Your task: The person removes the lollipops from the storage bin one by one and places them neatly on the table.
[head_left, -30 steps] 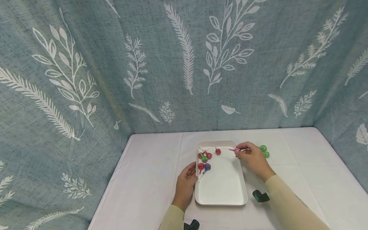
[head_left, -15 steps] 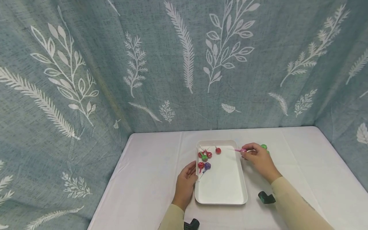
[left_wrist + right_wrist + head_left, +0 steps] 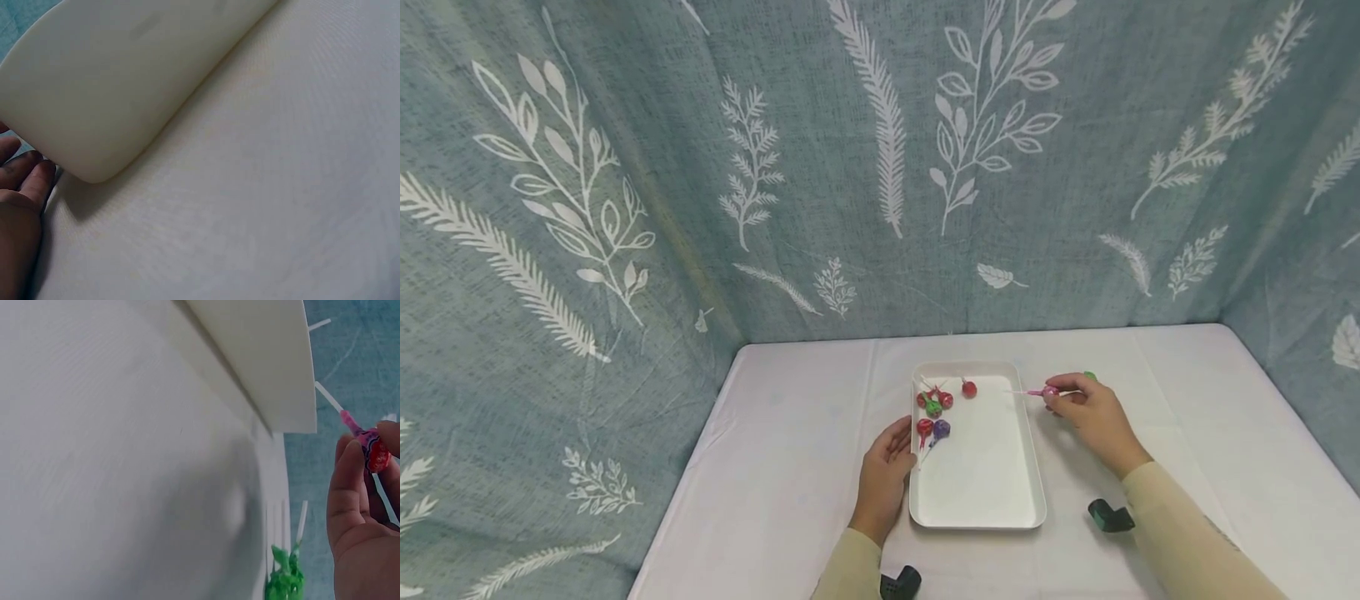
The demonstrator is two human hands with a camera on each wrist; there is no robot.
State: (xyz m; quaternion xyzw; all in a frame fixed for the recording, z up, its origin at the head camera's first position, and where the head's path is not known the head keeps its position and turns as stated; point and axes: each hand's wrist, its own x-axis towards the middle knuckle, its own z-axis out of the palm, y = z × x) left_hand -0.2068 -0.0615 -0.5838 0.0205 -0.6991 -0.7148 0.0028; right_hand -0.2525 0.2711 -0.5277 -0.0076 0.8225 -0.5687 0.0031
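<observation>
My right hand (image 3: 1093,421) pinches a pink-wrapped lollipop (image 3: 1050,394) by its candy head, just right of the white tray (image 3: 977,500). Its stick points left over the tray's right rim. The right wrist view shows thumb and fingertips around the wrapped lollipop (image 3: 375,451), which has red and dark markings. My left hand (image 3: 883,479) rests along the tray's left side, fingers and thumb touching the wall. Inside the tray, a green lollipop (image 3: 933,409) lies among red ones at the back left. A red lollipop (image 3: 924,427) and a purple lollipop (image 3: 942,429) lie below them.
One more red lollipop (image 3: 969,389) lies near the tray's back edge. Green lollipops (image 3: 286,581) lie on the table right of the tray, mostly hidden by my right hand in the head view. A patterned curtain (image 3: 865,167) hangs behind the white-covered table (image 3: 805,400).
My right hand has moved right with the pink lollipop, from above the tray's right edge to beyond it, covering more of the green lollipops. My left hand stays at the tray's side.
</observation>
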